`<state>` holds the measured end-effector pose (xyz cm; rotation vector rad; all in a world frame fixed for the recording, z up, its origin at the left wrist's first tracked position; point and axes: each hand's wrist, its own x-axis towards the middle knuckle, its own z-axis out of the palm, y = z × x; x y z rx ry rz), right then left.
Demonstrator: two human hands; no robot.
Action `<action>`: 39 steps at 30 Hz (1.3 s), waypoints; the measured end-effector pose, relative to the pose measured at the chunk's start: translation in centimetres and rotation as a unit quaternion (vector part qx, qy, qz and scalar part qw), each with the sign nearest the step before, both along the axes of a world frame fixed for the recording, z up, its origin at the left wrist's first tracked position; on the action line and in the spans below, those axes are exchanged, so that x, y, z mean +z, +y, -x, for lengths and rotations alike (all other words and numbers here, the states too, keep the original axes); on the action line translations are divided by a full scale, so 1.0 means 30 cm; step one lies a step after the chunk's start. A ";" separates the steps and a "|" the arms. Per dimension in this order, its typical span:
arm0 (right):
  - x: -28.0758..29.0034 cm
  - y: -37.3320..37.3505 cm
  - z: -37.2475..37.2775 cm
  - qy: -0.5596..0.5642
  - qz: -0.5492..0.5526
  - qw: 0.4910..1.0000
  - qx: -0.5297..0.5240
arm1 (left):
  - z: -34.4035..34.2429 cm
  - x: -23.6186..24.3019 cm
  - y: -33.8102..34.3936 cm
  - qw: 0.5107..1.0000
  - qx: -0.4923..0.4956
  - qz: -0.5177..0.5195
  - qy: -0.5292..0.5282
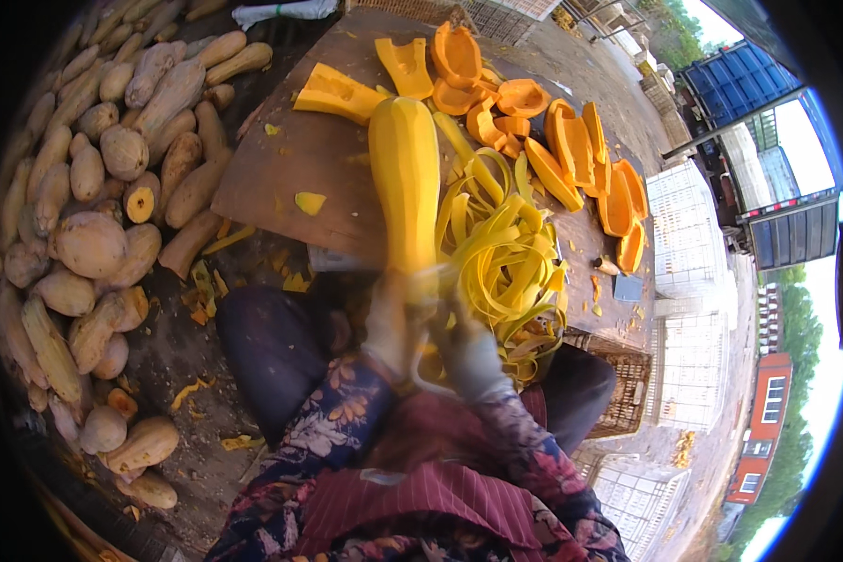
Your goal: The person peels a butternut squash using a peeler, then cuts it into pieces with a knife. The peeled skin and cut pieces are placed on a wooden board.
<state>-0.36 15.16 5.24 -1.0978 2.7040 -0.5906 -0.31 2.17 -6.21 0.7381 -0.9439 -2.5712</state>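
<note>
A long peeled yellow squash (403, 178) extends away from me, its far end over the wooden board (281, 187). My left hand (389, 328), in a pale glove, is closed on its near end. My right hand (464, 342), also gloved, is beside that end, too smeared by motion to show its fingers or anything in them. Just right of the squash lies a heap of long yellow peel ribbons (501, 262). Hollowed orange squash halves (571, 145) sit along the back and right of the board.
Unpeeled squashes (103, 244) are piled on the ground at left. White crates (684, 244) and a brown crate (616, 393) stand at right. My bent legs flank my hands. Farther off are a blue truck (740, 80) and a red building (763, 426).
</note>
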 end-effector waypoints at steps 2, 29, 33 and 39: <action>-0.012 -0.012 -0.021 0.109 -0.001 0.991 0.073 | -0.011 0.027 -0.015 1.000 -0.005 0.004 0.004; 0.105 0.079 0.209 -0.221 -0.053 0.972 0.056 | -0.002 0.163 -0.051 0.944 -0.023 -0.328 -0.013; 0.203 0.099 0.215 -0.253 0.014 0.967 0.008 | -0.023 0.168 -0.074 0.916 -0.121 -0.380 0.035; 0.253 -0.405 0.909 -0.233 0.085 0.966 -0.069 | -0.012 0.134 -0.084 0.918 -0.118 -0.345 0.153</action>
